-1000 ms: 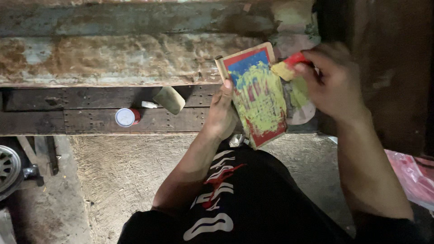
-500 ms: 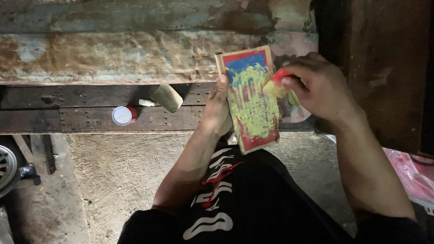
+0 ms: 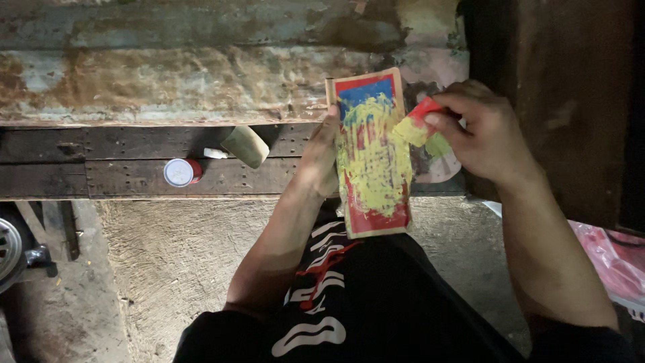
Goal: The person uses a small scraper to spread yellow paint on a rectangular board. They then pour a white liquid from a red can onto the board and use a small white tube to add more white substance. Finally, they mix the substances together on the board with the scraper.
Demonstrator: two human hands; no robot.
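Note:
My left hand (image 3: 321, 158) grips the left edge of a flat rectangular card (image 3: 371, 154), red and blue and smeared with yellow-green putty, and holds it upright over my lap. My right hand (image 3: 480, 131) pinches a small red scraper (image 3: 420, 121) loaded with the same yellow-green putty. The scraper's edge rests at the card's upper right edge. I sit in black shorts with a white and red pattern (image 3: 336, 289).
A small red can with a white lid (image 3: 180, 173) and a tan rounded block (image 3: 245, 146) lie on a dark wooden rail (image 3: 121, 161). A rusty painted panel (image 3: 168, 67) runs above. A metal wheel part (image 3: 8, 249) is at left, pink plastic (image 3: 608, 259) at right.
My right hand drew the scraper from the card's middle back to its upper right edge. The card now stands a little more upright.

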